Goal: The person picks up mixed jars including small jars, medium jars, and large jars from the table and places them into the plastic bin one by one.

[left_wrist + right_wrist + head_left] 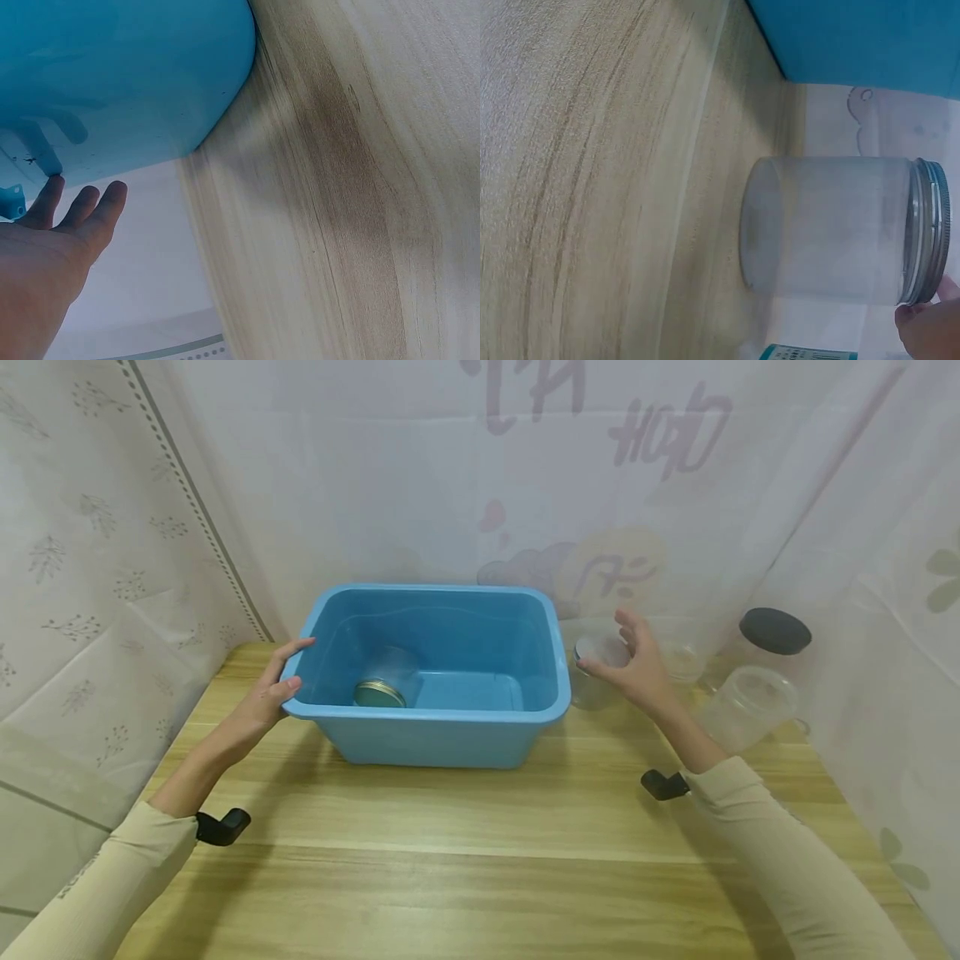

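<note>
My left hand (262,697) holds the left rim of a blue plastic tub (427,739), its thumb over the rim near the front corner. In the left wrist view, the other fingers (101,214) extend beside the tub's outer wall. Inside the tub, a clear jar (393,664) with a gold-edged lid lies on its side. My right hand (637,668) is spread beside an upright clear jar (832,229) with a silver screw lid (930,229), right of the tub. The thumb is at the lid's edge; the fingers stand apart from it.
Farther right stand a clear lidless jar (750,710), a jar with a black lid (775,631) and another clear container (682,662). Printed cloth (375,485) hangs behind and beside the wooden table (420,860). A teal label (810,352) shows at the right wrist view's bottom edge.
</note>
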A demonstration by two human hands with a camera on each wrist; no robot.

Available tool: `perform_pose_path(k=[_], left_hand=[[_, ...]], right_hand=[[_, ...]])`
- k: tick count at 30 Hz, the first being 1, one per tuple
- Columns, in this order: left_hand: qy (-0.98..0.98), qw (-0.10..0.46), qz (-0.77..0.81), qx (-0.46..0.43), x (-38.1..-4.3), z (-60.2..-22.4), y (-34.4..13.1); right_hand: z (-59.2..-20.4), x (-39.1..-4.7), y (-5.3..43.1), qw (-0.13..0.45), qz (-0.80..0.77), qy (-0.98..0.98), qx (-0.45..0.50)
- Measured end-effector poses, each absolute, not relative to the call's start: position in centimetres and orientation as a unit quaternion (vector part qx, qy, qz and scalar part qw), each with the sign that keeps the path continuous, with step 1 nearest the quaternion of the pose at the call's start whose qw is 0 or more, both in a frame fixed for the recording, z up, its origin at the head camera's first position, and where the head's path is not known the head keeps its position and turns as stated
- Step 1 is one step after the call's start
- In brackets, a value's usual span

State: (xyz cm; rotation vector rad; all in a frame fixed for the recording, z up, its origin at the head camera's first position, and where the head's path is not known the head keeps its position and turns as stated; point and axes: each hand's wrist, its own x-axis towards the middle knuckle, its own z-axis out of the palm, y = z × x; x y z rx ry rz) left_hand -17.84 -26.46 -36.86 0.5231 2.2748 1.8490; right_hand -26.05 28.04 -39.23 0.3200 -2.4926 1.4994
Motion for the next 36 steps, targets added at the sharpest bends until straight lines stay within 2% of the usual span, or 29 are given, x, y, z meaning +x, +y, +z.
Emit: perform_pose_path(k=[20,29,36], left_hand=[[0.759,0.077,0.622,0.175,-17.9,-36.9,-26.4],[0.761,0.081,0.62,0.172,-17.9,-36.9,-26.4],[0.762,0.082,0.619,0.172,-17.9,-36.9,-26.5]], right_hand=[[-37.8,-23.9,26.4,0.12,0.5,-0.852,0.099],[-41.4,-26.3,28.5,0.11,0.508,-0.851,0.073],[-41.9,-26.6,29.0,0.097,0.52,-0.846,0.068]])
